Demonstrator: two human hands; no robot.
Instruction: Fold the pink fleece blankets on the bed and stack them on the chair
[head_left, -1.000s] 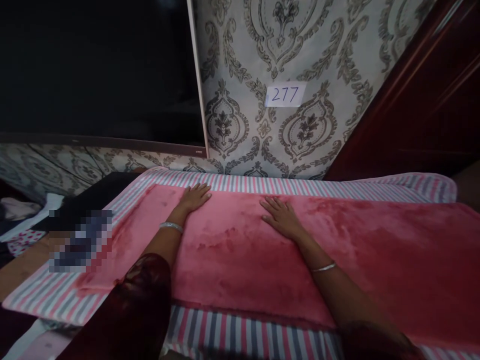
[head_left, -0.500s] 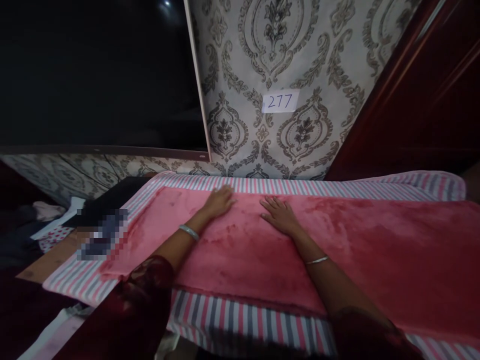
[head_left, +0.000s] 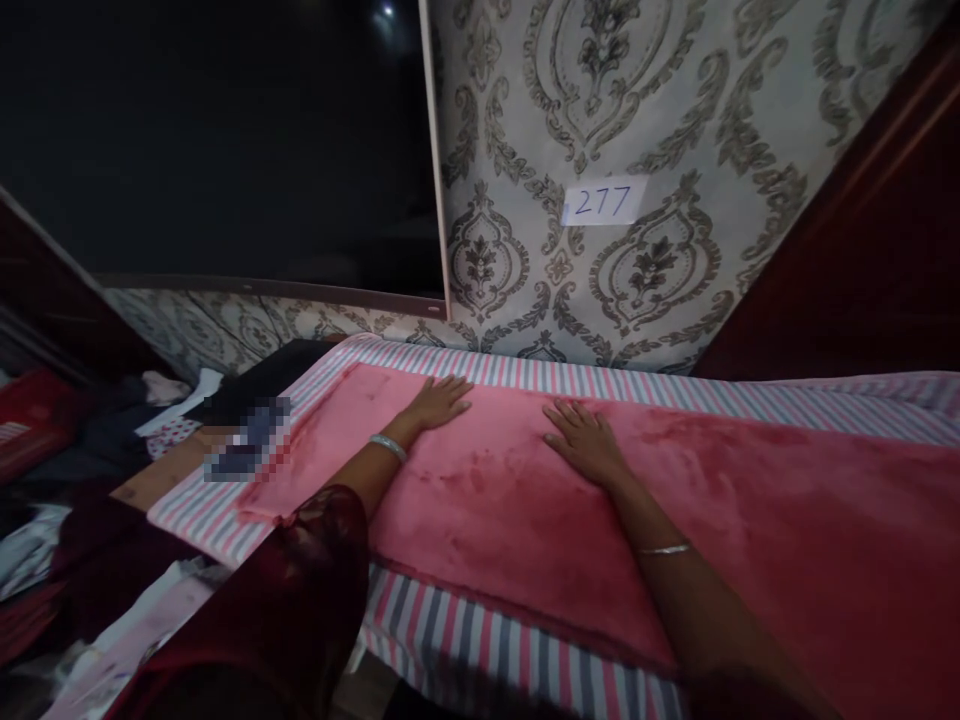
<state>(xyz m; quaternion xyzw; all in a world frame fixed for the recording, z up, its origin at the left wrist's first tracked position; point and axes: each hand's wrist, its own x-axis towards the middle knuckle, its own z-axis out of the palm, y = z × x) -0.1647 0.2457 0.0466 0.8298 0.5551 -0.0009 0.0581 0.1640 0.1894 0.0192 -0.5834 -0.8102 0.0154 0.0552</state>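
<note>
A long pink plush blanket (head_left: 480,520) lies spread over a striped cloth (head_left: 510,645) of pink, grey and white. My left hand (head_left: 439,402) rests flat on the blanket close to its far edge, fingers stretched out. To its right, my right hand (head_left: 583,440) presses palm-down on the same blanket with its fingers a little spread. Neither hand grips anything. Darker red patches show in the pile, mostly between and right of my hands. Below the far edge of the blanket, a strip of the striped cloth runs along the wall side.
A large black television (head_left: 247,150) hangs over the left part. Behind stands a patterned wall (head_left: 510,260) with a paper marked 277 (head_left: 604,201). Dark red wood panelling (head_left: 862,230) rises at right. Clothes and a red box (head_left: 37,425) lie at far left, near a blurred-out item (head_left: 247,440).
The view has turned left, so everything sits further right in the picture. My left hand's fingers now lie flatter on the blanket; my right hand stays pressed on it.
</note>
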